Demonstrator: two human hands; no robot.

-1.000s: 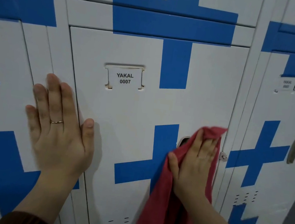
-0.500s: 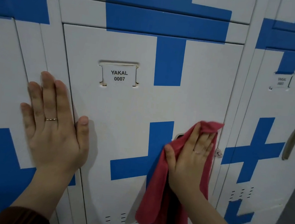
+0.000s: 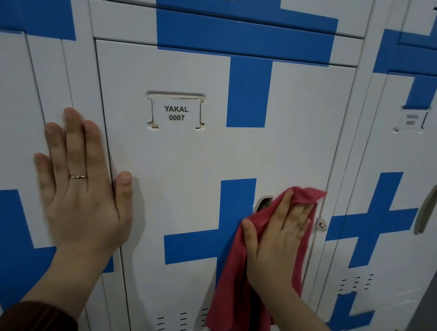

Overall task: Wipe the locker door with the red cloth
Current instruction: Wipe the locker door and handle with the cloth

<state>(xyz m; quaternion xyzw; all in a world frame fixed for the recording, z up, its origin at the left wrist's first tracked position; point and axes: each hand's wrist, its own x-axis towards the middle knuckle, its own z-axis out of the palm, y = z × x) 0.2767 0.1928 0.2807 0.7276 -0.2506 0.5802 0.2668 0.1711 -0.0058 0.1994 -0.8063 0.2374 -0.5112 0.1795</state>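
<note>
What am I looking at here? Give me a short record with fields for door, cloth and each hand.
locker door: white, blue crosses, label reads YAKAL 0007
red cloth: on the door's right side, lower part hanging
right hand: flat, pressing the red cloth beside the handle slot
left hand: flat across the door's left edge, wearing a ring

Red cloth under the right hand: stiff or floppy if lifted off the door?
Likely floppy: the red cloth hangs in loose folds below the right hand. Probably light, since flat fingers alone pin it against the locker door. It would probably slump and drop if released.
</note>
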